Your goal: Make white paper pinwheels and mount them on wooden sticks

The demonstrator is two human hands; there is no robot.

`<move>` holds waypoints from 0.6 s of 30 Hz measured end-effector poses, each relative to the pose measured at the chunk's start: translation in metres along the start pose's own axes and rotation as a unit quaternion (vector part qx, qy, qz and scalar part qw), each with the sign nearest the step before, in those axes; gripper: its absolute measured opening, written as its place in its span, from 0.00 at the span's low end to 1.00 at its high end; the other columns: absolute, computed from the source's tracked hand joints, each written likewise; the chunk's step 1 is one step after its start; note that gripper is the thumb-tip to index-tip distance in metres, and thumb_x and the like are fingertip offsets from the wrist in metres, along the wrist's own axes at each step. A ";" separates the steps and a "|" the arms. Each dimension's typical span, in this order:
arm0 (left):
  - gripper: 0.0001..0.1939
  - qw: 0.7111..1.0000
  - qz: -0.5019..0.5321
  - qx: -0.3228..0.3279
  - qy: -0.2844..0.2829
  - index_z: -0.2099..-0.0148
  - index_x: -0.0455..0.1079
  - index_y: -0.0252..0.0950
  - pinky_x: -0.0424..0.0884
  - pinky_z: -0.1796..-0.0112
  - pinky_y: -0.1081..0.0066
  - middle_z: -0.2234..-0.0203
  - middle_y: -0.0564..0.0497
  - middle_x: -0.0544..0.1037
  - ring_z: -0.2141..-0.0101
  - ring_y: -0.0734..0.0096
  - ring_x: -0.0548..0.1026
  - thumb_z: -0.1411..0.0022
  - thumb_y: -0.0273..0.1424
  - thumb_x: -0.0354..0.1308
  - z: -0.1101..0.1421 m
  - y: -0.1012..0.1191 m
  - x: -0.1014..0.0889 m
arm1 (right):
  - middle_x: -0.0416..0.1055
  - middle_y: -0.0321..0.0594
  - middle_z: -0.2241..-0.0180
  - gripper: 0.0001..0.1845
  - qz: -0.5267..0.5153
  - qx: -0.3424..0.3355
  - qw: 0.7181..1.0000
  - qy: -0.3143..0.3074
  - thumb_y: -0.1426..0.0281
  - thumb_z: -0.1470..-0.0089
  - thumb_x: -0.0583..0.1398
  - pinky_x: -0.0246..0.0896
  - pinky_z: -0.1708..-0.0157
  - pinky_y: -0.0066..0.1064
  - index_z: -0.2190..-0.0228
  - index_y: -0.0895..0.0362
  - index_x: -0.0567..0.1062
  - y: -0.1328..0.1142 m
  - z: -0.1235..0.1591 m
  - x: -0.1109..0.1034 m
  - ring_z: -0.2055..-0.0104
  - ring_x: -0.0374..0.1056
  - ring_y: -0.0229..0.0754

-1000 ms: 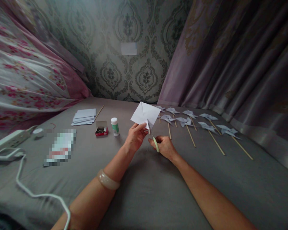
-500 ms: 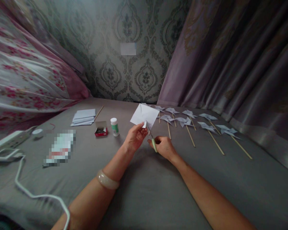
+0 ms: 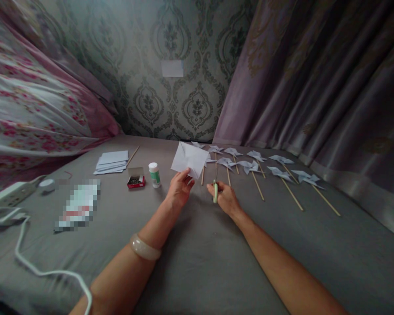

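Observation:
My left hand (image 3: 180,189) pinches the lower corner of a white paper square (image 3: 188,159) and holds it up above the grey bed sheet (image 3: 197,262). My right hand (image 3: 226,197) grips small scissors with a pale green handle (image 3: 215,191), blades pointing up, a short way to the right of the paper and apart from it. A pale bangle (image 3: 144,247) sits on my left wrist.
Several paper pinwheels on wooden sticks (image 3: 259,168) lie in a row behind my right hand. A stack of paper squares (image 3: 111,162), a red pin box (image 3: 135,178), a white bottle (image 3: 154,174), a blurred packet (image 3: 78,204), and a power strip with cable (image 3: 9,197) lie left.
The scissors have come away from the paper's lower edge and moved right, now upright. The paper shifted slightly left and lower in my left hand.

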State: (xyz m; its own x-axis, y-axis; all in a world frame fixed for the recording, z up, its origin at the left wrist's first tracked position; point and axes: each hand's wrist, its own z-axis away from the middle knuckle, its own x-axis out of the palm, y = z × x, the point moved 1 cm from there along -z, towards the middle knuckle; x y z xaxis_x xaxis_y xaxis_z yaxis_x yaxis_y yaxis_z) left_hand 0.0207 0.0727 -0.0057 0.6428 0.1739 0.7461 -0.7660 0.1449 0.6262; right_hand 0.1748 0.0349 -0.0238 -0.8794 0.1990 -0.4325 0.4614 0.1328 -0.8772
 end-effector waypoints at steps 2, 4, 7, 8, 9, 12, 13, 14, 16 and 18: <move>0.13 1.000 -0.020 0.006 0.000 0.74 0.66 0.35 0.65 0.71 0.76 0.78 0.57 0.76 0.77 0.79 0.72 0.61 0.24 0.68 -0.001 -0.002 -0.002 | 0.68 0.35 0.79 0.24 -0.076 0.036 0.996 0.026 0.47 0.59 0.59 0.54 0.73 0.29 0.76 0.57 0.73 0.001 -0.005 -0.004 0.75 0.61 0.38; 0.13 0.999 -0.049 0.012 -0.017 0.73 0.67 0.35 0.67 0.69 0.74 0.77 0.55 0.77 0.75 0.76 0.73 0.62 0.25 0.68 0.000 -0.003 -0.002 | 0.67 0.34 0.79 0.26 -0.131 0.062 0.988 0.046 0.47 0.63 0.62 0.53 0.74 0.29 0.75 0.58 0.74 0.002 -0.009 -0.009 0.75 0.59 0.37; 0.14 0.994 -0.100 0.018 -0.050 0.71 0.70 0.34 0.68 0.68 0.72 0.76 0.53 0.78 0.75 0.73 0.74 0.65 0.26 0.69 0.003 -0.006 -0.001 | 0.67 0.33 0.79 0.24 -0.184 0.063 0.978 0.070 0.49 0.65 0.64 0.53 0.74 0.29 0.74 0.58 0.75 0.003 -0.015 -0.015 0.75 0.58 0.36; 0.15 0.991 -0.118 0.017 -0.059 0.70 0.71 0.34 0.68 0.69 0.72 0.76 0.52 0.78 0.75 0.73 0.74 0.65 0.26 0.69 0.004 -0.007 -0.001 | 0.67 0.33 0.79 0.23 -0.201 0.056 0.975 0.075 0.50 0.65 0.64 0.53 0.73 0.29 0.75 0.57 0.76 0.005 -0.017 -0.016 0.74 0.59 0.36; 0.16 0.989 -0.135 0.016 -0.065 0.69 0.72 0.34 0.68 0.70 0.72 0.76 0.52 0.78 0.76 0.73 0.73 0.66 0.26 0.68 0.005 -0.008 -0.001 | 0.68 0.34 0.78 0.22 -0.217 0.049 0.972 0.080 0.51 0.66 0.65 0.54 0.73 0.29 0.75 0.57 0.76 0.006 -0.018 -0.018 0.74 0.59 0.36; 0.18 0.981 -0.178 0.016 -0.082 0.66 0.75 0.33 0.68 0.72 0.72 0.76 0.51 0.79 0.77 0.72 0.73 0.66 0.27 0.68 0.005 -0.011 -0.001 | 0.67 0.32 0.80 0.19 -0.255 0.040 0.962 0.086 0.54 0.67 0.66 0.54 0.73 0.29 0.78 0.57 0.75 0.012 -0.022 -0.020 0.75 0.59 0.35; 0.18 0.978 -0.187 0.019 -0.086 0.66 0.75 0.33 0.67 0.72 0.72 0.76 0.51 0.79 0.77 0.72 0.73 0.66 0.27 0.68 0.005 -0.012 -0.002 | 0.65 0.32 0.81 0.18 -0.265 0.041 0.959 0.088 0.55 0.66 0.66 0.53 0.73 0.29 0.79 0.56 0.74 0.014 -0.023 -0.020 0.76 0.58 0.35; 0.18 0.977 -0.193 0.023 -0.088 0.66 0.75 0.33 0.67 0.72 0.73 0.76 0.51 0.79 0.77 0.72 0.73 0.65 0.27 0.67 0.004 -0.012 -0.002 | 0.64 0.31 0.82 0.17 -0.276 0.040 0.956 0.090 0.55 0.65 0.66 0.53 0.73 0.29 0.81 0.56 0.72 0.016 -0.024 -0.020 0.76 0.57 0.35; 0.17 0.975 -0.198 0.029 -0.093 0.67 0.76 0.34 0.67 0.73 0.74 0.77 0.51 0.79 0.77 0.72 0.73 0.65 0.27 0.66 0.003 -0.013 -0.003 | 0.64 0.31 0.82 0.17 -0.294 0.035 0.951 0.090 0.55 0.63 0.65 0.53 0.73 0.29 0.82 0.56 0.71 0.019 -0.024 -0.020 0.76 0.57 0.35; 0.16 0.974 -0.202 0.033 -0.095 0.67 0.76 0.34 0.66 0.73 0.74 0.77 0.52 0.78 0.77 0.73 0.72 0.65 0.27 0.65 0.002 -0.014 -0.004 | 0.64 0.32 0.81 0.17 -0.307 0.028 0.947 0.085 0.55 0.60 0.65 0.53 0.73 0.29 0.82 0.56 0.71 0.021 -0.025 -0.019 0.76 0.58 0.35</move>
State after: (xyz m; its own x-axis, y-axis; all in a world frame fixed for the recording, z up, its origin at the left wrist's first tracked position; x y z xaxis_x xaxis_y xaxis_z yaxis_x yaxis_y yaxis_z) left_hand 0.0286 0.0677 -0.0173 0.8852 -0.0692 0.4600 -0.4526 0.1001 0.8861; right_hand 0.2042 0.0577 -0.0283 -0.9463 0.2550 0.1988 -0.1423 0.2237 -0.9642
